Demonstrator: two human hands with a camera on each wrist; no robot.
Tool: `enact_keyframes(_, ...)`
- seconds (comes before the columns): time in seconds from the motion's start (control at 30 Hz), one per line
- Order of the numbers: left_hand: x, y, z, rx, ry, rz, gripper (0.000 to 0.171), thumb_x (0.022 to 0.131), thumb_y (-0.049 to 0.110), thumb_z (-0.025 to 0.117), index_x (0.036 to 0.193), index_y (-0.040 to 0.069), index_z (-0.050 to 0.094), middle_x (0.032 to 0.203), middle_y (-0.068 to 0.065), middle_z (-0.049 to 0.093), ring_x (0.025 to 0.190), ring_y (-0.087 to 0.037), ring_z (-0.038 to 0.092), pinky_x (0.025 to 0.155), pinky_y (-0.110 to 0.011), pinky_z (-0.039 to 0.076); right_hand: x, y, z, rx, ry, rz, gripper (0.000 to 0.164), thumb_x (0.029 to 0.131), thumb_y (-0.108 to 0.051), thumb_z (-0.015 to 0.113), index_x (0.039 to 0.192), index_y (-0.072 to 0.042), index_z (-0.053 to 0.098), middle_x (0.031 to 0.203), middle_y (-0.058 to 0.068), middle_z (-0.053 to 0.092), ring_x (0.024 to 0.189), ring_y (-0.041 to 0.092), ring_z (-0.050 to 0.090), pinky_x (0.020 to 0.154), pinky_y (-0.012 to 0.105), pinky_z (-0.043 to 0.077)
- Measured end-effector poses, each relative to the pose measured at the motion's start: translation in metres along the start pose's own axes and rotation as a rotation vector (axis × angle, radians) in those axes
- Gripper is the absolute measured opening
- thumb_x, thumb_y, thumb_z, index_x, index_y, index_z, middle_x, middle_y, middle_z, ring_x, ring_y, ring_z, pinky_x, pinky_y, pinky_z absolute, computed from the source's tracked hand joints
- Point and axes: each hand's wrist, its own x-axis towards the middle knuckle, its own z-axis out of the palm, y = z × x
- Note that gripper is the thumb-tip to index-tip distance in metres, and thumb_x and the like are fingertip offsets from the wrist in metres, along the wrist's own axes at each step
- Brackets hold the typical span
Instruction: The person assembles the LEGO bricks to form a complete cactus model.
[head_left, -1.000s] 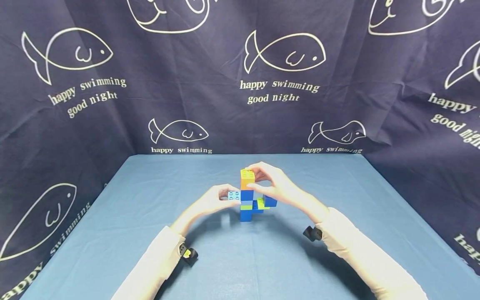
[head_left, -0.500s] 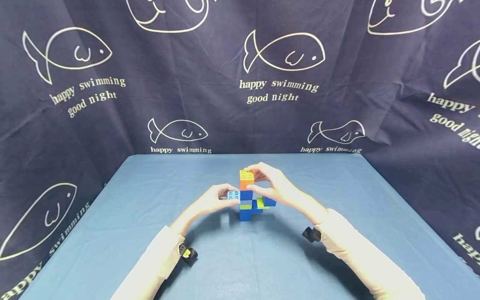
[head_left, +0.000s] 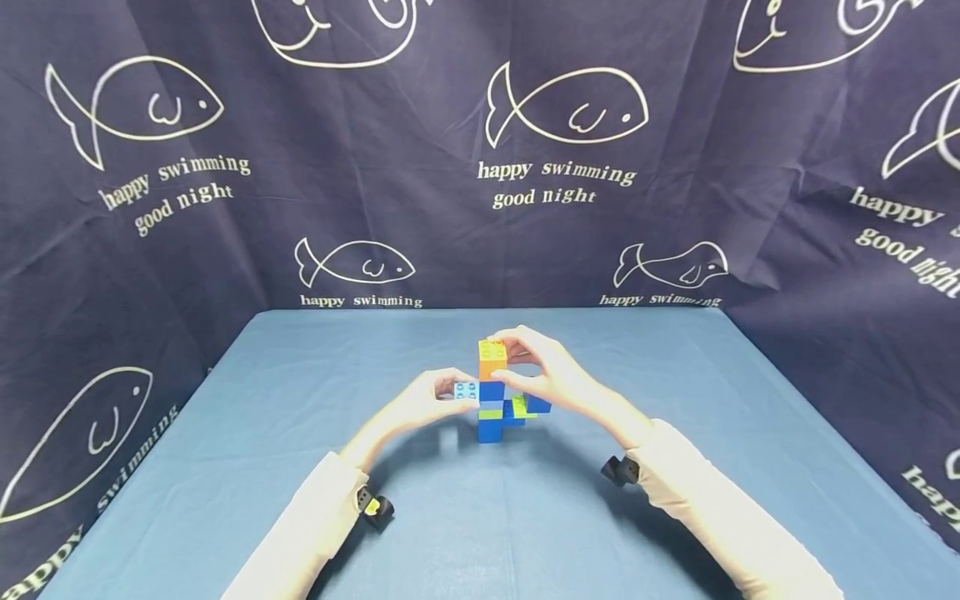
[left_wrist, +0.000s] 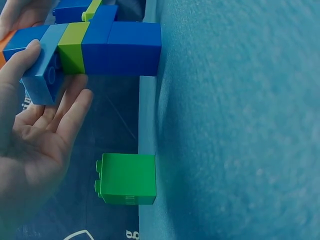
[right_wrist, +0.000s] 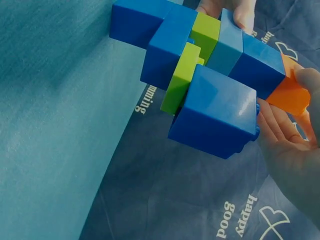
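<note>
A tower of building bricks stands upright on the table, with a blue brick (head_left: 490, 431) at its foot. Above come a longer blue piece (right_wrist: 170, 47), a lime brick (left_wrist: 71, 50), a light blue brick (head_left: 466, 391), another blue brick (head_left: 492, 391) and an orange brick (head_left: 492, 367) on top. My left hand (head_left: 423, 402) pinches the light blue brick's end, which juts out left. Thumb and fingers of my right hand (head_left: 551, 373) grip the orange brick. To the right, the longer piece bears a thin lime brick (right_wrist: 181, 80) and a blue brick (right_wrist: 215, 105).
A green brick (left_wrist: 129, 179) stands apart on the blue tablecloth (head_left: 480, 533), below the left hand in the left wrist view. It is hidden in the head view. A dark cloth (head_left: 450, 167) with fish drawings hangs behind and at both sides.
</note>
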Motion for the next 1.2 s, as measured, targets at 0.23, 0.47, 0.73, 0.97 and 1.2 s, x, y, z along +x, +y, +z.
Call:
enact_keyframes(0.23, -0.001, -0.001, -0.001, 0.008, 0.001, 0.012, 0.030, 0.083, 0.024, 0.072, 0.109, 0.012, 0.065, 0.094, -0.001, 0.070, 0.087, -0.011, 0.064, 0.081, -0.027, 0.051, 0.000, 0.029, 0.007, 0.046, 0.020, 0.028, 0.049, 0.079, -0.010, 0.075, 0.124, -0.007, 0.055, 0.114, 0.009, 0.063, 0.098, 0.022, 0.063, 0.092, 0.036, 0.051)
enact_keyframes(0.47, -0.003, -0.001, -0.001, -0.022, -0.022, 0.009, 0.033, 0.082, 0.022, 0.073, 0.111, 0.009, 0.064, 0.096, -0.005, 0.069, 0.089, -0.011, 0.064, 0.084, -0.027, 0.052, -0.001, 0.030, 0.009, 0.029, -0.008, 0.080, 0.044, 0.082, -0.018, 0.073, 0.122, -0.011, 0.057, 0.109, 0.004, 0.066, 0.096, 0.015, 0.064, 0.091, 0.033, 0.051)
enact_keyframes(0.73, -0.002, 0.001, -0.001, -0.017, -0.007, 0.029, 0.032, 0.082, 0.022, 0.073, 0.110, 0.009, 0.064, 0.097, -0.004, 0.069, 0.089, -0.010, 0.064, 0.086, -0.027, 0.053, -0.001, 0.032, 0.009, 0.016, -0.002, 0.144, 0.031, 0.079, -0.023, 0.076, 0.106, -0.013, 0.063, 0.097, 0.000, 0.069, 0.091, 0.013, 0.066, 0.088, 0.034, 0.053)
enact_keyframes(0.97, -0.003, 0.001, 0.000, -0.001, -0.002, 0.053, 0.034, 0.082, 0.019, 0.073, 0.112, 0.006, 0.064, 0.099, -0.008, 0.069, 0.090, -0.011, 0.064, 0.087, -0.025, 0.052, -0.003, 0.032, 0.009, 0.019, -0.010, 0.193, 0.027, 0.080, -0.025, 0.075, 0.102, -0.014, 0.065, 0.094, 0.000, 0.069, 0.090, 0.013, 0.066, 0.087, 0.035, 0.053)
enact_keyframes(1.2, -0.002, 0.000, -0.003, 0.077, 0.029, 0.089, 0.035, 0.080, 0.022, 0.075, 0.111, 0.010, 0.066, 0.100, -0.003, 0.070, 0.092, -0.012, 0.064, 0.086, -0.026, 0.051, -0.002, 0.033, 0.009, 0.013, -0.018, 0.159, 0.026, 0.081, -0.024, 0.074, 0.103, -0.013, 0.065, 0.095, 0.001, 0.069, 0.091, 0.015, 0.065, 0.088, 0.037, 0.053)
